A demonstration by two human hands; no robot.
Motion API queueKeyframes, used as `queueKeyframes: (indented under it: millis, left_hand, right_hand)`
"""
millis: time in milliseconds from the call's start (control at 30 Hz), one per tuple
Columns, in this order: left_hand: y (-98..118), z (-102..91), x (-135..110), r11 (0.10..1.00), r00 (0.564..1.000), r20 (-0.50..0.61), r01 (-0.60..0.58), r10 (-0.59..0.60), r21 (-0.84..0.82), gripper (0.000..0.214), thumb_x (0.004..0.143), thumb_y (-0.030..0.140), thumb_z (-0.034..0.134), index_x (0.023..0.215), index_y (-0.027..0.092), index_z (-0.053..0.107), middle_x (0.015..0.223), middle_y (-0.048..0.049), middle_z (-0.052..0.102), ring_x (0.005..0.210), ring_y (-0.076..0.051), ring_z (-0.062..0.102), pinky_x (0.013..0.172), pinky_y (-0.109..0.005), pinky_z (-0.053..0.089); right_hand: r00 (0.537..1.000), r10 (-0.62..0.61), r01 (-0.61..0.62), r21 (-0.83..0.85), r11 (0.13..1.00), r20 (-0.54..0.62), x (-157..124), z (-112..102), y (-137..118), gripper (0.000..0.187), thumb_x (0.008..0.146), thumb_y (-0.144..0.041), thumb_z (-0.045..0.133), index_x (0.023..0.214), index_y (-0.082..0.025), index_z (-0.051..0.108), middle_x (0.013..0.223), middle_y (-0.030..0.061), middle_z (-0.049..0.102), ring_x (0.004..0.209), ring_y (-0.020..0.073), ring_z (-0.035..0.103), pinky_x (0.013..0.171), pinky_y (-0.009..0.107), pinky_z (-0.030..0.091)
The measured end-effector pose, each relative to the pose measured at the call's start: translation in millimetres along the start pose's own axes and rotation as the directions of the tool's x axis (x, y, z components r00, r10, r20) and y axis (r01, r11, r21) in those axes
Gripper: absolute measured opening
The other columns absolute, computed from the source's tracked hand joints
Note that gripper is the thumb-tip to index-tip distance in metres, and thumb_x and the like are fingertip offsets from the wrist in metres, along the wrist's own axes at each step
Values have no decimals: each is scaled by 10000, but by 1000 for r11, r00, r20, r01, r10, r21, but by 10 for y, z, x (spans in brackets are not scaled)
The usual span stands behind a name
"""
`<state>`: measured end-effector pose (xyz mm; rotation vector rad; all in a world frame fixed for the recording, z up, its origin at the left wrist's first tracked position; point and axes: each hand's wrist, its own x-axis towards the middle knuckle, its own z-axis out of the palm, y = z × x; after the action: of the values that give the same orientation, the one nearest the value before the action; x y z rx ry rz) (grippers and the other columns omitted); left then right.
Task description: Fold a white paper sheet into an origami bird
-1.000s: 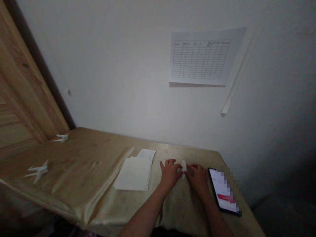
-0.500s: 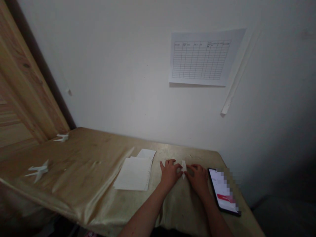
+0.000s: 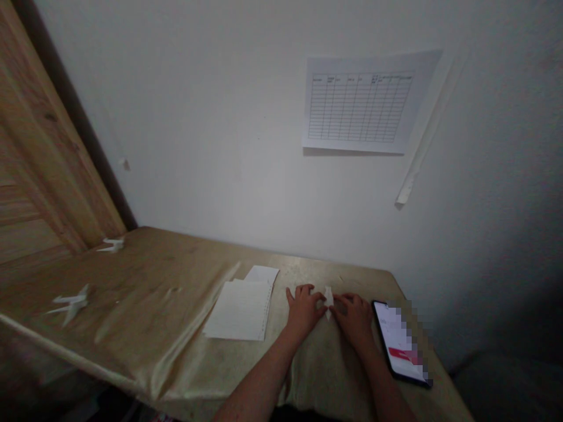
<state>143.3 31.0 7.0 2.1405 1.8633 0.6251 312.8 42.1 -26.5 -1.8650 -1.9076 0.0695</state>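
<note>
A small folded white paper piece (image 3: 328,298) stands on edge between my two hands on the table (image 3: 145,305), which is covered with a glossy tan cloth. My left hand (image 3: 304,308) presses against its left side with fingers curled. From the right, my right hand (image 3: 354,316) pinches the same piece with bent fingers. Both forearms reach in from the bottom edge of the view.
A stack of white sheets (image 3: 241,308) lies left of my hands. A lit phone (image 3: 399,343) lies to their right near the table's edge. Two folded paper planes (image 3: 70,302) (image 3: 112,244) sit at the far left. A wooden door (image 3: 39,170) and a wall chart (image 3: 358,105) are behind.
</note>
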Motion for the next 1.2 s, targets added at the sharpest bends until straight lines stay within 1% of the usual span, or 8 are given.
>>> queueKeyframes:
  millis: [233,533,833,1000,1200]
  left_hand:
    - [8,-23,-6,1000,1000,29,3,-4,19,298,846,451,684,1139,402,691,1390,-28,540,1345,-299,411,1155,-694,94]
    - [-3,-10,-8,1000,1000,2,-3,3,-22,260,853,441,671,1106,391,705,1377,-35,554,1340,-290,423,1152,-705,84]
    - [-7,-11,-7,1000,1000,10,-3,3,-21,257,857,431,662,1107,387,706,1371,-33,556,1334,-298,426,1153,-699,91]
    - [-8,-7,-7,1000,1000,18,-11,11,-12,275,855,444,665,1122,390,698,1381,-36,547,1339,-294,417,1152,-698,94]
    - [-3,-17,-14,1000,1000,11,-5,5,-16,269,850,449,677,1113,399,702,1372,-33,557,1336,-292,425,1152,-703,87]
  right_hand:
    - [1000,-10,10,-5,1000,9,-16,-18,-4,331,857,-430,615,1159,-335,711,1185,64,634,1127,267,531,1012,404,340]
    - [1000,-8,8,14,1000,-3,-7,20,28,324,845,-426,642,1145,-333,719,1178,70,636,1121,279,539,1014,411,344]
    - [1000,-10,10,10,1000,3,-4,9,20,326,844,-430,633,1138,-324,725,1172,71,638,1122,275,541,1016,406,342]
    - [1000,-15,15,18,1000,-22,-15,9,23,321,845,-426,627,1134,-326,726,1160,67,640,1110,271,546,999,395,355]
    - [999,-27,27,31,999,-25,-9,16,38,321,840,-420,646,1129,-308,728,1156,76,640,1107,279,549,1007,403,350]
